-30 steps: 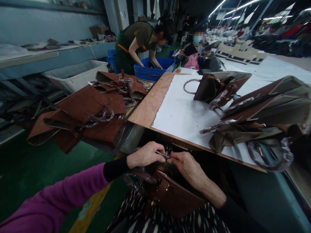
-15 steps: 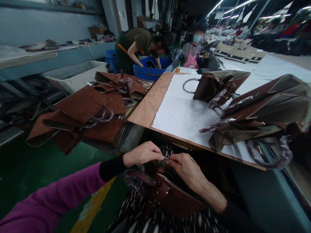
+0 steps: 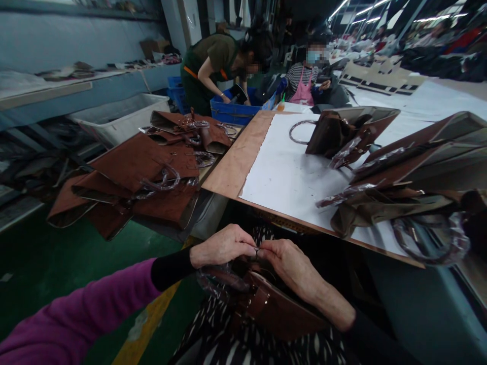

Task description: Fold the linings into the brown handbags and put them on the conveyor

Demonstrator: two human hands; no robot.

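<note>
A brown handbag (image 3: 287, 317) rests in my lap, its plastic-wrapped handle (image 3: 220, 280) to the left. Over the bag's upper edge, my left hand (image 3: 225, 247) is closed in a pinch, thumb against fingers. My right hand (image 3: 292, 264) pinches too, its fingertips meeting those of the left. Something small and thin shows between them, but I cannot make out what it is. Metal studs shine on the bag's strap (image 3: 258, 303). The inside of the bag is dark and mostly hidden by my right hand and forearm.
Several brown bags (image 3: 144, 167) lie piled at the left. More bags (image 3: 411, 167) stand on the white-covered table (image 3: 274, 167), whose wooden edge is just ahead of my hands. One person bends over a blue crate (image 3: 232, 111); another sits behind in a pink apron (image 3: 302, 87).
My hands have drawn slightly closer, fingertips now meeting over the bag. The view has shifted a little. The bending person's hands have moved at the blue crate.
</note>
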